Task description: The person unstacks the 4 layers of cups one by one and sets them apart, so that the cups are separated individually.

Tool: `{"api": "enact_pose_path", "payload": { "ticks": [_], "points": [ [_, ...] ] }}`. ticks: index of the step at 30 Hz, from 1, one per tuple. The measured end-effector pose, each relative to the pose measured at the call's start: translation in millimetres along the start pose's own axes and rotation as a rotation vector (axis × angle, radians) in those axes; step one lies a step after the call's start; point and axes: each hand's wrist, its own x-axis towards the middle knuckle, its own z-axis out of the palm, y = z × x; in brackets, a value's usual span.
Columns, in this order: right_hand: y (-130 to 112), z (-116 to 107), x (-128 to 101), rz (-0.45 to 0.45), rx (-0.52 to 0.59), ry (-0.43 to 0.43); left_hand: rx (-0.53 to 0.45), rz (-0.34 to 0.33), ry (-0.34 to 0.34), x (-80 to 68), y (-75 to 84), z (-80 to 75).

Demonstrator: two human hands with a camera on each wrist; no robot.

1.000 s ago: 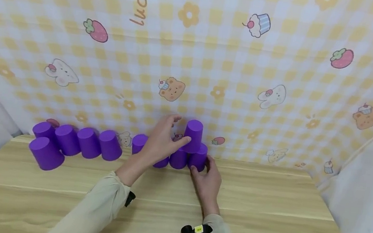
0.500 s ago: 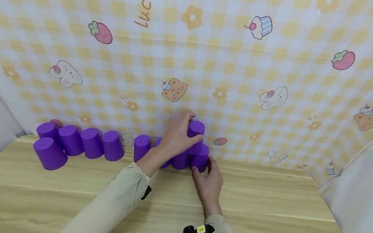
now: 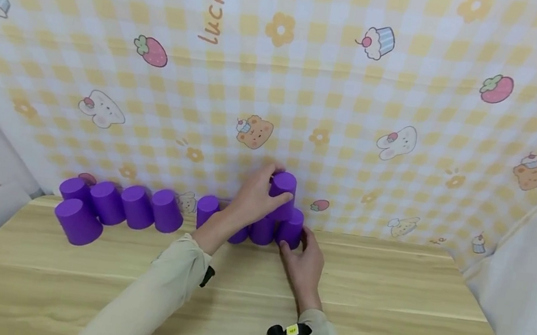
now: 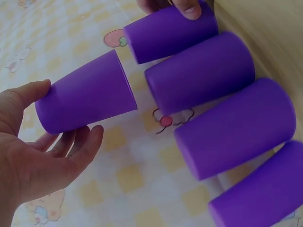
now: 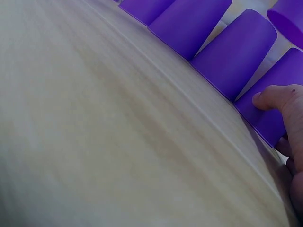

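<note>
The left hand (image 3: 253, 200) grips the top cup (image 3: 283, 191), set on the base row (image 3: 262, 229). The right hand (image 3: 304, 258) pinches the end cup (image 3: 292, 231). Five loose cups (image 3: 109, 203) wait unstacked.

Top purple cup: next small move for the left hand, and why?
Probably let go and draw back. The left hand holds the top cup, which already sits upside down on two base-row cups, while the right hand steadies the rightmost base cup.

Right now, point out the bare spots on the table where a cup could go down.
The near table is bare in front of the cups and right of the right hand. The back edge is crowded: five loose cups left, and the stack that the left hand grips.
</note>
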Motion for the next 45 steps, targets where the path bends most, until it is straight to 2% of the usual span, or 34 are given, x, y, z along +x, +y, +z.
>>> {"api": "enact_pose_path", "payload": {
  "ticks": [5, 15, 22, 30, 40, 45],
  "points": [
    [0.9, 1.1, 1.4, -0.010, 0.008, 0.004, -0.003, 0.032, -0.008, -5.6, 2.8, -16.1],
    [4.1, 0.2, 0.6, -0.013, 0.017, 0.020, -0.060, 0.031, -0.015, -18.1, -2.4, -37.6],
    [4.2, -0.6, -0.2, 0.016, 0.015, -0.001, -0.053, -0.019, 0.004, -24.4, -8.4, -50.7],
    [5.0, -2.1, 4.4, -0.009, 0.015, 0.000, -0.017, -0.071, 0.021, -30.0, -9.3, -63.8],
    [4.0, -2.5, 5.7, 0.013, -0.003, -0.005, -0.072, -0.071, 0.041, -36.5, -12.5, -75.3],
    [4.1, 0.5, 3.1, 0.015, 0.015, -0.018, -0.060, -0.082, 0.052, -43.2, -16.2, -81.3]
  ]
}}
